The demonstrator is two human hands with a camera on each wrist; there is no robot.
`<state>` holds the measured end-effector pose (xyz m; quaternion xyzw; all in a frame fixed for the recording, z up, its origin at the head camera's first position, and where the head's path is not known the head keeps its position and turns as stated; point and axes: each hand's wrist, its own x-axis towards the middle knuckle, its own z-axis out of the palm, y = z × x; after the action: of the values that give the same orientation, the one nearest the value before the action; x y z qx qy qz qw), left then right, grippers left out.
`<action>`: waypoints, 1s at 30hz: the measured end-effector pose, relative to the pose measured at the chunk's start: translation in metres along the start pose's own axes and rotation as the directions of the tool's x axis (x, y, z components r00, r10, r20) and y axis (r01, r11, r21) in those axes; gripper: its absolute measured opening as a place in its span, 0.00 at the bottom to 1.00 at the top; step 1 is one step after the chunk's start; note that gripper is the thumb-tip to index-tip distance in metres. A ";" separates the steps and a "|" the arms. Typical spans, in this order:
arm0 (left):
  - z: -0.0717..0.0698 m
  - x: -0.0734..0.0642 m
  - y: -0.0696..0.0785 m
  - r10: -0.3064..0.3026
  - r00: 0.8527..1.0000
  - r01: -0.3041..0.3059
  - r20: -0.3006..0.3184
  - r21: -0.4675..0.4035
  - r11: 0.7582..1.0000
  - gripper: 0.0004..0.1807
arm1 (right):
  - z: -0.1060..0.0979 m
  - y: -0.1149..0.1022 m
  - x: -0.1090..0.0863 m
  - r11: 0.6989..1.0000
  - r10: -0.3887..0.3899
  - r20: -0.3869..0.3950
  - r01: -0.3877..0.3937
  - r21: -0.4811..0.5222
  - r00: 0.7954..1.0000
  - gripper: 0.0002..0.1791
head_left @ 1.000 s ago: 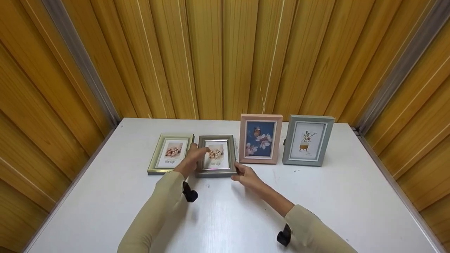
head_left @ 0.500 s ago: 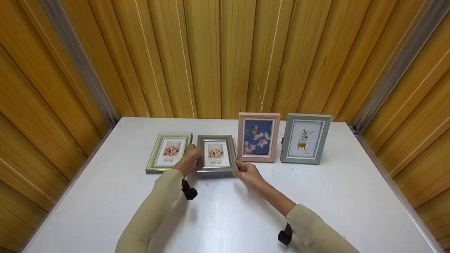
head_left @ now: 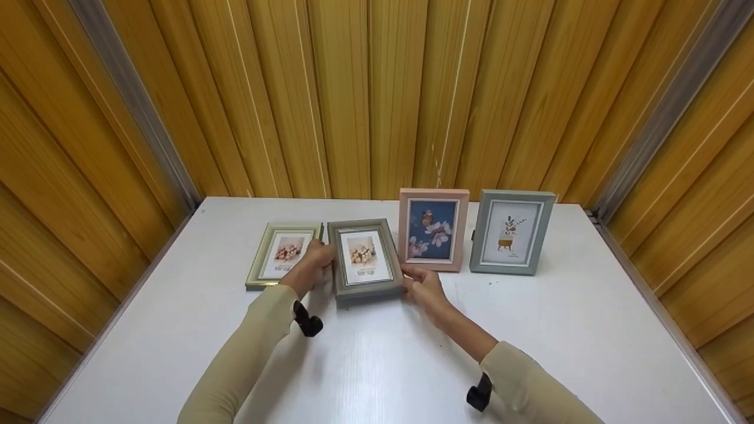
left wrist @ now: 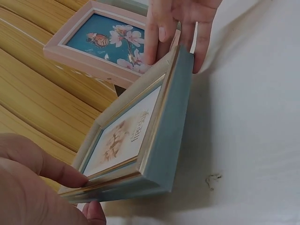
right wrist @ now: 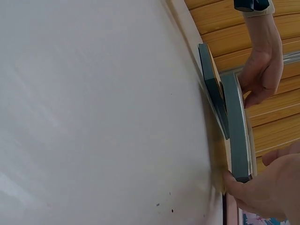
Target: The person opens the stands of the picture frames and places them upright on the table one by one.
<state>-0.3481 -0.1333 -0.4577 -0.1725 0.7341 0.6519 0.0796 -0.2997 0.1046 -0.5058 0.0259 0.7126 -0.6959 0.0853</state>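
A grey-brown picture frame [head_left: 364, 257] with a flower print is held between both hands, tilted and lifted off the white table. My left hand [head_left: 311, 264] grips its left edge; in the left wrist view the thumb and fingers of that hand [left wrist: 28, 183] pinch the frame's side [left wrist: 161, 126]. At the lower right corner, my right hand [head_left: 427, 291] holds it with curled fingers. The right wrist view shows the frame edge-on [right wrist: 236, 126] between the two hands. Beside my left hand a pale gold picture frame [head_left: 287, 254] lies flat.
A pink picture frame [head_left: 434, 231] with blossoms stands upright right of the held frame. Farther right stands a grey-green picture frame [head_left: 512, 233]. Wood-patterned corrugated walls [head_left: 371, 100] enclose the back and sides of the white table [head_left: 377, 365].
The grey-brown frame has risen from lying on the table, its front edge turning slightly. My left hand's finger has left the frame's face and moved to its side. The other frames stay put.
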 end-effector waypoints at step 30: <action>-0.012 -0.070 0.026 0.135 0.989 -0.138 0.052 0.053 0.989 0.32 | -0.003 0.003 0.001 0.997 -0.048 0.068 0.052 -0.058 0.997 0.29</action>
<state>-0.2915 -0.1324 -0.4076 -0.1038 0.7601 0.6389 0.0574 -0.3008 0.1077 -0.5090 -0.0177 0.7304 -0.6765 0.0924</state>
